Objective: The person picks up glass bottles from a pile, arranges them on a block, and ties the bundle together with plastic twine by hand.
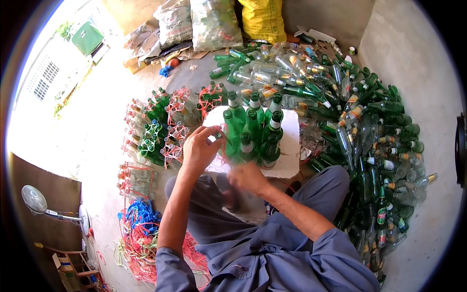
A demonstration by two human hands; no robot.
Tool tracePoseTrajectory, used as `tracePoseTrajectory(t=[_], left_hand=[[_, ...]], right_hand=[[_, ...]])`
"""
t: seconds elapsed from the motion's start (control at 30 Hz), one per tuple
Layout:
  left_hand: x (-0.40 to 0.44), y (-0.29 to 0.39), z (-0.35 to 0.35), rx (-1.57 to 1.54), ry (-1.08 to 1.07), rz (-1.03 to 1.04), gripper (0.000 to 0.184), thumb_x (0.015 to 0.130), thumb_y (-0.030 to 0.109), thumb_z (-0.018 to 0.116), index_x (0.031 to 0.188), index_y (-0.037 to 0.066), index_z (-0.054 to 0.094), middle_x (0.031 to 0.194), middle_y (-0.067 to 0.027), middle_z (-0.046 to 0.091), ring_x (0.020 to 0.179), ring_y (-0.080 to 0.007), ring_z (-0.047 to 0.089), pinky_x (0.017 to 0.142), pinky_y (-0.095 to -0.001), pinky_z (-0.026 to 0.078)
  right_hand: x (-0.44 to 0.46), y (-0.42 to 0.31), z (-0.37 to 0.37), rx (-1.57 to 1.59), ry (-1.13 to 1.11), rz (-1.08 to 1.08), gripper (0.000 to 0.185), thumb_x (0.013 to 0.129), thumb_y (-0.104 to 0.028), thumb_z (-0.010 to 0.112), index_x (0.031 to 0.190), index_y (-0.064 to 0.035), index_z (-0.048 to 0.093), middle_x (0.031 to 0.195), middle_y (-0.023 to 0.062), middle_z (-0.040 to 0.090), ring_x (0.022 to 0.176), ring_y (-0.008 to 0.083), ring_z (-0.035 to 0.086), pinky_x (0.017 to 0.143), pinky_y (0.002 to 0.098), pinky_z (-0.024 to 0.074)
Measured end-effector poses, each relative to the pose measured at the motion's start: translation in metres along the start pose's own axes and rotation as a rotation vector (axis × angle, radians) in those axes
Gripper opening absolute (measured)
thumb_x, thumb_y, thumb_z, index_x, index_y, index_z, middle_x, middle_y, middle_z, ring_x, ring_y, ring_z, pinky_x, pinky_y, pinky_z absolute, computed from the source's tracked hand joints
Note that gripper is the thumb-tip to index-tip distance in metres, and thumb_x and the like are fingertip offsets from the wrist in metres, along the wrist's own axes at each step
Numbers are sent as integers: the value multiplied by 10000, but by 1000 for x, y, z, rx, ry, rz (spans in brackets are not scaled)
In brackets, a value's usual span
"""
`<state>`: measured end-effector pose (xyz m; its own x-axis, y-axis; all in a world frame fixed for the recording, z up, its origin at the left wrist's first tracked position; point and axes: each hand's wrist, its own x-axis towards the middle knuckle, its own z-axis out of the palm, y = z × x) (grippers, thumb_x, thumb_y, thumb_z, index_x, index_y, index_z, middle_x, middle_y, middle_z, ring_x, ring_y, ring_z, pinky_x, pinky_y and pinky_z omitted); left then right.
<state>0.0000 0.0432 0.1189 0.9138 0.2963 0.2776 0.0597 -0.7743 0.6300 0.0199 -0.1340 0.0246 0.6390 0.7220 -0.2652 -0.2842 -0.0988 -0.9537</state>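
Several green glass bottles (251, 124) stand upright in a tight group on a white board (290, 141) in front of me. My left hand (200, 148) is at the left side of the group, thumb and fingers pinched together. A thin pink plastic string (223, 152) shows at those fingertips, partly blurred against the nearest bottle. My right hand (248, 178) is low at the board's front edge, just below the front bottles. Motion smears its fingers, so what it holds, if anything, cannot be made out.
Bottle bundles tied with pink string (177, 104) stand to the left. Below them lies a heap of pink and blue string (138, 233). Loose bottles (360, 126) are piled along the right wall. Full sacks (215, 24) stand at the back; a fan (35, 198) is far left.
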Motion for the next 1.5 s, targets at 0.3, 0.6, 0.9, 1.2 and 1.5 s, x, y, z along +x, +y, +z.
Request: tracePoseTrajectory(t=[0.3, 0.6, 0.9, 1.2, 1.5], left_hand=[[9, -4, 5, 18, -36, -88, 325, 780, 258, 788, 958, -5, 718, 839, -95, 709, 692, -149, 642, 665, -316, 504], [9, -10, 2, -10, -63, -238, 446, 752, 338, 796, 955, -50, 709, 644, -16, 585, 624, -86, 550, 580, -282, 439], [8, -18, 6, -525, -284, -492, 428, 858, 361, 750, 996, -39, 686, 611, -53, 632, 462, -109, 569, 433, -244, 419], [-6, -11, -2, -917, -260, -537, 378, 861, 100, 692, 1185, -61, 584, 669, -57, 619, 489, -116, 562, 431, -244, 394], [-12, -22, -9, -950, -159, -540, 339, 806, 28, 591, 1137, -38, 617, 634, 59, 497, 482, -18, 356, 432, -209, 246]], right_hand=[[-30, -2, -3, -104, 91, -163, 309, 988, -229, 590, 843, 24, 692, 630, 42, 623, 541, 74, 543, 498, 253, 426], [-80, -67, 26, -27, -12, -266, 241, 989, -205, 611, 952, 17, 700, 698, 27, 628, 639, 59, 546, 574, 275, 451], [-63, -91, 54, -257, 27, -706, 175, 934, -119, 624, 854, 29, 672, 721, 188, 618, 639, 350, 606, 612, 401, 482], [-51, -29, 57, -671, -170, -597, 216, 914, -205, 609, 816, -21, 667, 790, 167, 669, 754, 379, 658, 709, 471, 531], [-34, -109, 8, -1079, 222, -756, 191, 859, -189, 670, 995, -54, 666, 908, 118, 663, 814, 295, 660, 709, 400, 539]])
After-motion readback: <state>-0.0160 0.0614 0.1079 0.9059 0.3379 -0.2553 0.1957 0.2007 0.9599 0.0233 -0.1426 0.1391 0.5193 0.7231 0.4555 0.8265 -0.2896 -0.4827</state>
